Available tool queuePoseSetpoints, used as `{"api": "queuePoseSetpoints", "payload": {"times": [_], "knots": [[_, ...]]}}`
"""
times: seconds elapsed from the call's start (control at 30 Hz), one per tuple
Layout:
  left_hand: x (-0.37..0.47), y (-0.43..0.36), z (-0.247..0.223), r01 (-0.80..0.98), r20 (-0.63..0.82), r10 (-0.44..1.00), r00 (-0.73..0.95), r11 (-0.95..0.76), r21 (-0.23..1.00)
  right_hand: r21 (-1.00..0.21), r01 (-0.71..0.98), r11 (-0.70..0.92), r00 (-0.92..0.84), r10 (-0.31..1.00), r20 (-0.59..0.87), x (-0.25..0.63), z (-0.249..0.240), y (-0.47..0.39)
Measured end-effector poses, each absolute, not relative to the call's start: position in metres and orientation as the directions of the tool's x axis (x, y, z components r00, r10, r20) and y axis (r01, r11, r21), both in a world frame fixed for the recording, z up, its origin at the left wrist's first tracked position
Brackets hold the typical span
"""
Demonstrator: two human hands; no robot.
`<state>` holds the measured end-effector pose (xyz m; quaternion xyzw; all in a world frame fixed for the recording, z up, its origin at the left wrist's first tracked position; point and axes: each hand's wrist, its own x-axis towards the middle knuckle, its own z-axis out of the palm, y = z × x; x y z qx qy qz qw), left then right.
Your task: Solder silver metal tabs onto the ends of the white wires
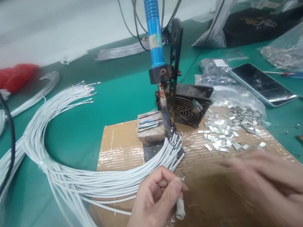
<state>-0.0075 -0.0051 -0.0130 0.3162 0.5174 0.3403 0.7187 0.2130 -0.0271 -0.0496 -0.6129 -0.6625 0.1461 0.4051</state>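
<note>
Hand work at a counter [122, 98], near to far. At the cardboard's near edge, the left hand [161, 197] was closed, thumb against forefinger, on a small bright bit [183, 179] of uncertain kind. The right hand [272, 177], blurred, lay over the near right corner of the cardboard [118, 137]; whether it grasped anything could not be told. Beyond the left hand, white cables [115, 177] ran in from the counter's left edge, their ends gathered at mid-cardboard beneath the iron [154, 28], beside a block [154, 134]. Loose plates [226, 139] were scattered toward the cardboard's far right corner. Farther off, toward the counter's left edge, a second set of cable ends [88, 91] lay fanned out, with small bright tips. The work was judged to be midway: many plates lay unused, and no cable could be confirmed as finished.
</note>
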Motion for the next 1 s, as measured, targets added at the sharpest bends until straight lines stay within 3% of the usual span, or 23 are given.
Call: {"api": "queuePoseSetpoints", "payload": {"times": [0.03, 0.13, 0.23, 0.57, 0.8, 0.9, 1.0], "knots": [[-0.007, -0.005, -0.012, -0.163, -0.519, 0.821, 0.235, 0.560, 0.812, -0.722, 0.622, 0.304, -0.067, 0.939, 0.337, 0.202, -0.048, -0.023], [-0.007, -0.005, -0.011, -0.173, -0.491, 0.839, 0.232, 0.533, 0.828, -0.934, 0.316, 0.169, -0.013, 0.985, 0.174, 0.170, -0.044, -0.017], [-0.007, -0.006, -0.011, -0.188, -0.474, 0.854, 0.214, 0.512, 0.838, -0.982, 0.173, 0.073, 0.037, 0.996, 0.081, 0.153, -0.041, -0.018], [-0.003, -0.007, -0.013, -0.167, -0.465, 0.866, 0.184, 0.493, 0.854, -0.971, 0.216, 0.099, 0.192, 0.971, 0.141, 0.154, -0.052, -0.025], [-0.001, -0.009, -0.015, -0.184, -0.468, 0.868, 0.165, 0.493, 0.851, -0.971, 0.191, 0.142, 0.098, 0.982, 0.163, 0.151, -0.043, -0.025], [-0.001, -0.010, -0.015, -0.178, -0.470, 0.867, 0.167, 0.495, 0.850, -0.906, 0.331, 0.265, 0.036, 0.956, 0.293, 0.158, -0.041, -0.023], [-0.002, -0.011, -0.015, -0.136, -0.467, 0.865, 0.186, 0.493, 0.859, -0.737, 0.498, 0.457, -0.134, 0.880, 0.455, 0.174, -0.043, -0.020]]}}
